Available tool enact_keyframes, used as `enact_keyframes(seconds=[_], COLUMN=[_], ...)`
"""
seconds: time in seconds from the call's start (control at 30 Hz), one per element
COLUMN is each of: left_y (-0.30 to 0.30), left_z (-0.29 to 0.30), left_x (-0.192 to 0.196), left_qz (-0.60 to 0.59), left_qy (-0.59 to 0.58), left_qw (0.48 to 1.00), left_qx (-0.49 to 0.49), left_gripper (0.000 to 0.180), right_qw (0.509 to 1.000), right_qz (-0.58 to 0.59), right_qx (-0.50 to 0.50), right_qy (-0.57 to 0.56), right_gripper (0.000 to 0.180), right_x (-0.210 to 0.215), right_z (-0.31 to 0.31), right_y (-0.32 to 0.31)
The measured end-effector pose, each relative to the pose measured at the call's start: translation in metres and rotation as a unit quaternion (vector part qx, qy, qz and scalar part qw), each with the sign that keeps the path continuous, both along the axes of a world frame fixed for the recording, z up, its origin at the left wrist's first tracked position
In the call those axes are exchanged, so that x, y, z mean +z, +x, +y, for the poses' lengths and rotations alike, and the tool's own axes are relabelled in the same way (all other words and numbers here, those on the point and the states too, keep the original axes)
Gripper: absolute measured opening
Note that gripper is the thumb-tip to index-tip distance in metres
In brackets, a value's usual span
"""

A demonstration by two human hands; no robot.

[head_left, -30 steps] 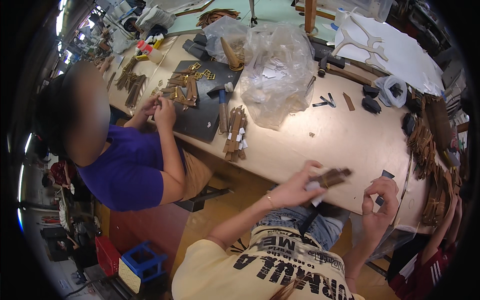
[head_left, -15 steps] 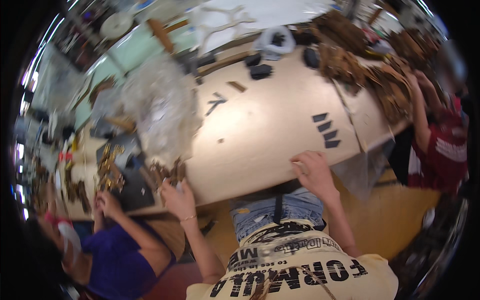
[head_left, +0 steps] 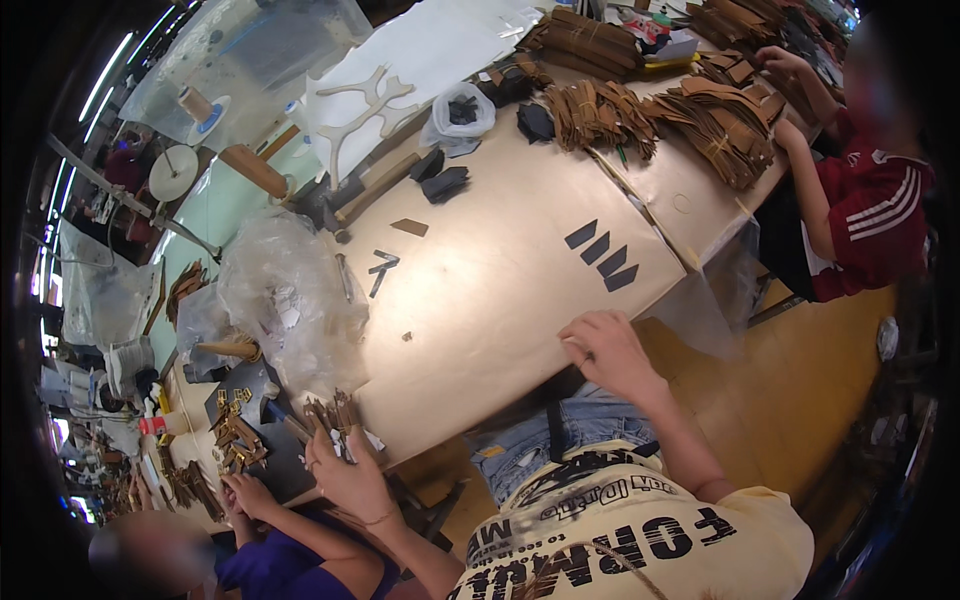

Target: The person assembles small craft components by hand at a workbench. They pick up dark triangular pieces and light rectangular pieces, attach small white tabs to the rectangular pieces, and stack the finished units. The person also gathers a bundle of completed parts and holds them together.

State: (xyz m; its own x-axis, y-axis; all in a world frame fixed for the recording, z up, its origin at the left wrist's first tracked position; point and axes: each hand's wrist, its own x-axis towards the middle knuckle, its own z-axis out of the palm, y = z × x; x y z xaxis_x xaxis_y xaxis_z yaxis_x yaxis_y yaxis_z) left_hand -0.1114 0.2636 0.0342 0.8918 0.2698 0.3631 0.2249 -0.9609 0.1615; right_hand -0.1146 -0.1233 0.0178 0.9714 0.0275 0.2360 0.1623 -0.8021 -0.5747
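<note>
My left hand is at the table's front edge, thumb and fingers apart, right beside a bunch of narrow brown strips standing on end. Whether the fingertips touch the strips is hard to see. Loosely bent, my right hand rests at the front edge farther right, with nothing visible in it. Beyond it lie several dark slanted pieces in a row. More dark strips are grouped left of the middle, near a single brown piece.
A crumpled clear plastic bag bulges at the left. Bundled brown strips and a white bag of dark pieces stand at the back. One co-worker in purple handles pieces at left; another in dark red works at right.
The view has swung, shifting the table's contents leftward in the picture. My left hand remains beside the brown strips; my right hand is still at the table edge.
</note>
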Motion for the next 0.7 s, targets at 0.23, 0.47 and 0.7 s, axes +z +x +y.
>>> enact_keyframes(seconds=[0.23,0.47,0.7], left_y=[0.035,0.043,0.044], left_z=[-0.117,-0.164,-0.158], left_x=[-0.048,-0.09,-0.103], left_qz=[0.044,0.12,0.127], left_qy=[-0.155,-0.1,-0.103], left_qw=[0.969,0.968,0.965], left_qx=[-0.189,-0.198,-0.203], left_gripper=[0.066,0.074,0.082], right_qw=[0.98,0.975,0.975], right_qz=[-0.081,0.074,0.067], right_qx=[-0.113,-0.066,-0.084], right_qy=[-0.139,-0.2,-0.193], right_gripper=[0.047,0.059,0.063], right_x=[-0.016,-0.057,-0.065], right_z=[-0.039,-0.053,-0.052], right_y=[0.045,0.086,0.084])
